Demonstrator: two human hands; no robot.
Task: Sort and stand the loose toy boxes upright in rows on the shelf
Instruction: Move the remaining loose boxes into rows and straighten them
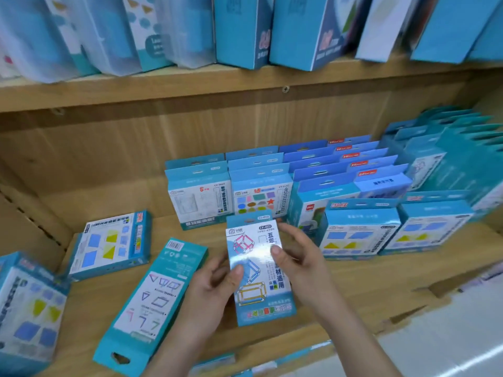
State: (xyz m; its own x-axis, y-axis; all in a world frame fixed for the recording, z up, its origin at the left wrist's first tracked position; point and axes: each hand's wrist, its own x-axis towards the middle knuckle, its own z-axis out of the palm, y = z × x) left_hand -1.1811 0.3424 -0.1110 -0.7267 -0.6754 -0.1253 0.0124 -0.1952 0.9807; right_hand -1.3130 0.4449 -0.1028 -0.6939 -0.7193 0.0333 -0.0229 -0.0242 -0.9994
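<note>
Both my hands hold a tall blue and white toy box (258, 281) with cube-frame pictures, upright and facing me, just in front of the standing rows. My left hand (215, 289) grips its left edge with the thumb on the front. My right hand (299, 265) grips its right edge, thumb pressed on the front. Behind it stand upright boxes: a white-fronted one (200, 202) and one with coloured shapes (261, 197). Three boxes lie flat on the wooden shelf (353, 289): a long one (152, 300) beside my left hand, one (111, 243) further back left, one (30, 308) at far left.
Rows of upright blue boxes (362, 229) fill the right half of the shelf, taller ones (449, 148) at far right. The board above (190, 88) carries large blue boxes. The shelf's left wall (24, 213) stands close to the flat boxes.
</note>
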